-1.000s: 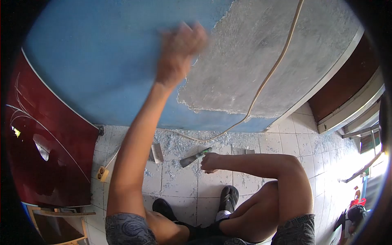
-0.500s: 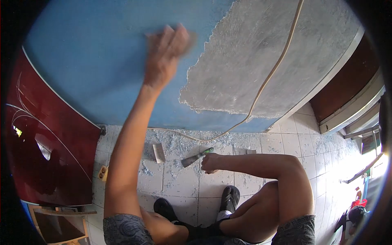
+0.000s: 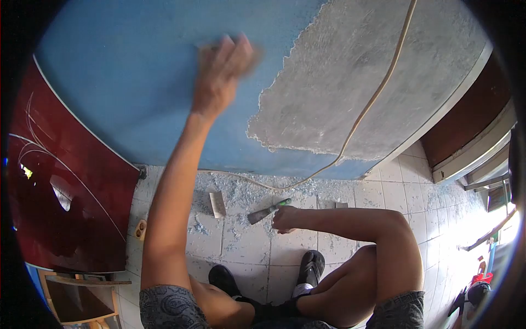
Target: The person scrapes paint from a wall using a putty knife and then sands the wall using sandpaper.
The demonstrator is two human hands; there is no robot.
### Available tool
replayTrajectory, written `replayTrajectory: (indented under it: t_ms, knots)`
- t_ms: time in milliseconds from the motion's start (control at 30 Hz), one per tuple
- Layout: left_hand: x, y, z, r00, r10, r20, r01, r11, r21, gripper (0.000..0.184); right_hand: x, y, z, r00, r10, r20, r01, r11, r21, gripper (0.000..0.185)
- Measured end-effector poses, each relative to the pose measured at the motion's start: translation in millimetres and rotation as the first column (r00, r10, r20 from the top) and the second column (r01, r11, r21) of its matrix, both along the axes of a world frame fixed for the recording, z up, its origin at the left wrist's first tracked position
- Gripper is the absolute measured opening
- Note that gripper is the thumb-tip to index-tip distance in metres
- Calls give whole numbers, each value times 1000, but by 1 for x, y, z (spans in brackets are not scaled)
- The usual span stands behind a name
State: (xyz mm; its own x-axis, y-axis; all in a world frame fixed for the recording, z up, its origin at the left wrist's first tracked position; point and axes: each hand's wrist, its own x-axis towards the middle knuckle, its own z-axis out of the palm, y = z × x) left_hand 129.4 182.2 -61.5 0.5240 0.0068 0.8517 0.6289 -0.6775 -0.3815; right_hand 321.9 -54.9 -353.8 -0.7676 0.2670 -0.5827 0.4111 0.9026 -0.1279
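My left hand [image 3: 218,77] reaches up to the blue painted wall [image 3: 137,71], its fingers blurred by motion. Under those fingers a brownish piece of sandpaper [image 3: 205,54] is pressed on the paint. Low in front of my knees, my right hand [image 3: 284,219] is closed in a loose fist, and nothing shows in it. A putty knife [image 3: 260,215] with a green and black handle lies on the tiled floor just beyond this fist; whether they touch I cannot tell. To its left lies a curled piece of sandpaper [image 3: 217,204].
Bare grey plaster [image 3: 329,88] with a ragged paint edge covers the wall's right part. A beige cable [image 3: 378,82] hangs across it down to the floor. Paint flakes [image 3: 246,186] litter the tiles [image 3: 246,247]. A dark red panel [image 3: 71,181] and a socket [image 3: 141,229] are at left.
My left hand stays at nearly the same place on the wall, blurred in both frames. The view has shifted slightly, and my right hand keeps its closed pose.
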Motion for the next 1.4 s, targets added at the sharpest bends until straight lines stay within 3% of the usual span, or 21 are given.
replayTrajectory:
  t_ms: [33, 100, 200, 300, 400, 500, 567, 667, 733, 800, 900, 933, 967, 1033, 1067, 1167, 1233, 1300, 1400]
  knots:
    - [-5, 2, -32, 991, 32, -132, -35, 999, -25, 66, 0, 1, 1, 1000, -9, 12, 9, 1000, -2, 32]
    - [-17, -14, -79, 881, -60, -469, -3, 991, -132, 66, 2, 0, 2, 1000, 22, -14, -21, 999, 26, 33]
    - [-22, -18, -61, 766, -260, -588, 56, 938, -341, 67, 2, 3, -3, 998, 26, -48, -25, 999, 39, 34]
    - [-24, -11, -7, 947, 62, -316, -63, 998, 7, 65, -4, 3, 0, 1000, -18, -13, 18, 1000, -3, 34]
    - [-8, -13, 42, 987, -12, 159, 16, 1000, -22, 62, -8, 7, 1, 1000, -27, 4, 27, 1000, -13, 34]
    - [-9, -4, -29, 992, 27, -123, -36, 997, -70, 60, -6, 6, -2, 1000, 4, -7, -4, 1000, -1, 34]
    - [-16, -12, -88, 883, -176, -436, 37, 950, -310, 61, -7, 5, -1, 999, 11, -39, -10, 1000, 18, 34]
    - [-18, -18, -83, 706, -320, -631, 97, 927, -362, 62, -3, 8, 0, 994, 11, -108, -6, 999, 54, 32]
    - [-19, -13, -56, 851, -278, -446, 76, 904, -420, 64, -2, 4, -5, 989, 10, -145, -2, 998, 59, 32]
    - [-21, -9, -9, 957, 68, -280, -75, 997, -14, 67, 0, 5, -23, 982, -20, -186, 22, 1000, 11, 31]
    - [-8, -14, 9, 995, 89, 55, -87, 996, -26, 70, 0, 7, -12, 990, -33, -136, 32, 999, -11, 30]
    - [-9, -4, -19, 1000, -15, 6, 15, 998, -64, 69, 0, 6, -16, 992, -24, -123, 25, 1000, 3, 30]
    - [-13, -2, -50, 982, -54, -183, 23, 986, -164, 66, 0, 6, -19, 994, -12, -110, 14, 1000, 21, 30]
    - [-20, -10, -118, 851, -255, -460, 30, 897, -442, 60, -1, 4, -21, 994, -26, -102, 26, 1000, 1, 30]
    - [-22, -11, -137, 755, -408, -514, 15, 794, -607, 57, -2, 6, -21, 995, -29, -99, 29, 1000, -7, 30]
    - [-17, -12, -116, 719, -482, -501, 84, 776, -625, 57, -4, 4, 9, 991, -38, -125, 42, 999, 27, 29]
    - [-17, -19, -61, 861, -297, -412, 103, 897, -430, 61, -10, 3, 0, 1000, -8, -30, 9, 1000, 25, 29]
    - [-14, -5, -14, 968, -4, -253, -7, 999, -40, 64, -11, 5, -5, 1000, -29, -2, 29, 1000, -6, 29]
    - [0, -11, 10, 992, 82, 98, -79, 996, -36, 62, -4, 4, -10, 997, -30, -69, 31, 1000, 5, 28]
